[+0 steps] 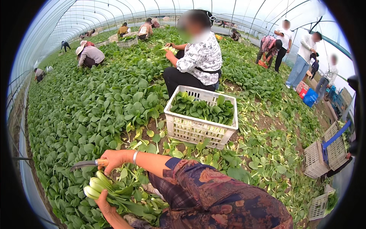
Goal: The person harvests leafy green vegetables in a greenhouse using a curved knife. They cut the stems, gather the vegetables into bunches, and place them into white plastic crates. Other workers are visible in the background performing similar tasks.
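My right hand [115, 159] grips the wooden handle of a small curved knife [85, 164], its dark blade pointing left over the standing leafy greens. Just below it, my left hand [105, 201] holds a bunch of bok choy [98, 184], with the pale stem ends towards the upper left and the leaves trailing to the lower right. The hands are apart. Growing bok choy plants [85, 126] stand densely to the left. Beyond my right arm, a white plastic crate [200, 130] holds upright bok choy, leaves up.
A person [200, 60] in a printed shirt squats behind the crate, holding greens. Cut leaves [257, 160] litter the soil on the right. Stacked crates [316, 159] with a blue strap stand at the far right. Several other people are farther off under the plastic tunnel roof.
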The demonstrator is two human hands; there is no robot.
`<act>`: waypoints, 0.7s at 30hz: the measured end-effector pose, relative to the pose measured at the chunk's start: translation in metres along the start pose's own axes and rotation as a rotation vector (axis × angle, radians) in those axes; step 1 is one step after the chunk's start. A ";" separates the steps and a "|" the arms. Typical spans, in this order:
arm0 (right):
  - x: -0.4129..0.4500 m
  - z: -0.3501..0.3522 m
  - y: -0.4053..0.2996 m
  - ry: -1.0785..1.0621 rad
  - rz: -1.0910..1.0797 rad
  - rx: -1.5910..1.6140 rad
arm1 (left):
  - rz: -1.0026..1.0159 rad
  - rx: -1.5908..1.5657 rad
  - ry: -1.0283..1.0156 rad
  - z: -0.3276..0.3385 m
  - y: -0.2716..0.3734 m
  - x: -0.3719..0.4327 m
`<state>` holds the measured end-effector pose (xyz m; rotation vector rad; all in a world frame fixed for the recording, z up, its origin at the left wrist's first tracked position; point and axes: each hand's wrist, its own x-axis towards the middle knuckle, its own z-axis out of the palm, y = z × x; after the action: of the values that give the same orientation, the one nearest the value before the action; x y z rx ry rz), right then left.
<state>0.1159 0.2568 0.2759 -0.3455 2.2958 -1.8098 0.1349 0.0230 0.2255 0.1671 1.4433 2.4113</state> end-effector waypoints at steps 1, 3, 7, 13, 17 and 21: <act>-0.001 0.004 -0.001 -0.077 0.044 0.084 | -0.005 0.001 0.008 0.001 -0.003 -0.002; 0.007 0.009 0.006 -0.076 0.091 0.024 | -0.007 -0.029 -0.005 0.002 -0.003 -0.008; 0.023 0.019 0.006 -0.134 -0.019 -0.219 | -0.012 -0.021 -0.057 -0.013 0.008 -0.007; 0.041 0.018 0.008 0.020 0.002 -0.401 | -0.080 -0.021 0.052 -0.015 0.007 0.000; 0.067 0.042 0.011 0.169 0.022 -0.662 | -0.201 -0.472 0.039 -0.047 0.010 -0.030; 0.082 0.067 0.017 0.199 -0.015 -0.521 | -0.058 -0.718 -0.023 -0.063 0.025 -0.059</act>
<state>0.0565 0.1739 0.2432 -0.2643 2.8955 -1.2715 0.1688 -0.0604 0.2211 -0.0193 0.4924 2.6892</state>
